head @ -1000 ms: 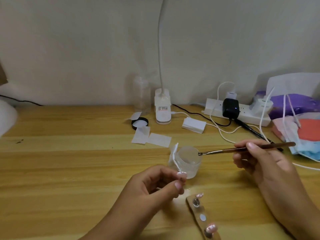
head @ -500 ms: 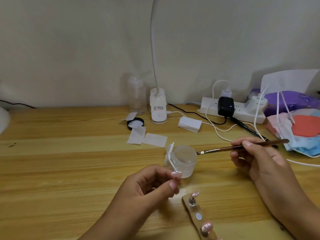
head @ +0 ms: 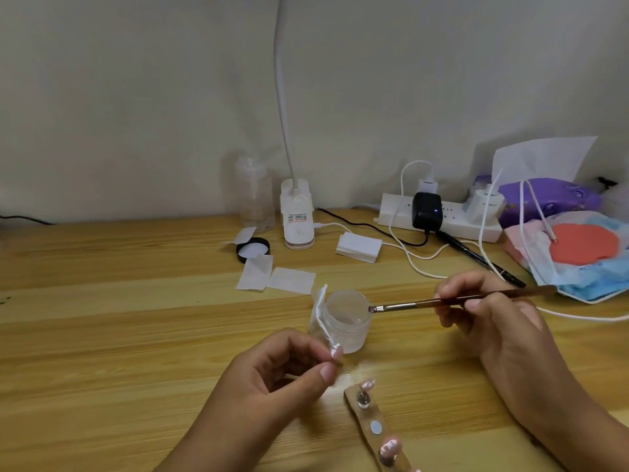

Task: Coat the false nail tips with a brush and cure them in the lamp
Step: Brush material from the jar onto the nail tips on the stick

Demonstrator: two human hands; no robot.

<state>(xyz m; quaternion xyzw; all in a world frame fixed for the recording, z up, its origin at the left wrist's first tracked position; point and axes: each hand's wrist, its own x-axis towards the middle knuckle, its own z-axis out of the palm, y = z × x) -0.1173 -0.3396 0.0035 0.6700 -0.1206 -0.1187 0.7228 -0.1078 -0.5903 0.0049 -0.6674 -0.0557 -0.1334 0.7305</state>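
My left hand [head: 282, 373] pinches a small pink false nail tip [head: 336, 351] between its fingertips, just in front of a clear open jar [head: 347, 321]. My right hand [head: 490, 318] holds a thin brown brush [head: 452, 300] like a pen, its bristle end resting at the jar's right rim. A wooden holder strip [head: 374, 427] lies near the front edge with two more pink nail tips [head: 368, 384] standing on it. A white gooseneck lamp [head: 296, 216] stands at the back of the wooden table [head: 102, 335].
A folded wipe [head: 318, 308] leans on the jar's left side. Behind lie two white pads [head: 275, 277], a black lid [head: 252, 248], a clear bottle [head: 254, 195], a white box [head: 358, 247], a power strip [head: 439, 218] with cables, and bags [head: 575, 247] at right.
My view has shifted slightly. Both hands hold almost the same pose, with the brush tip staying at the jar's rim and the nail tip still pinched.
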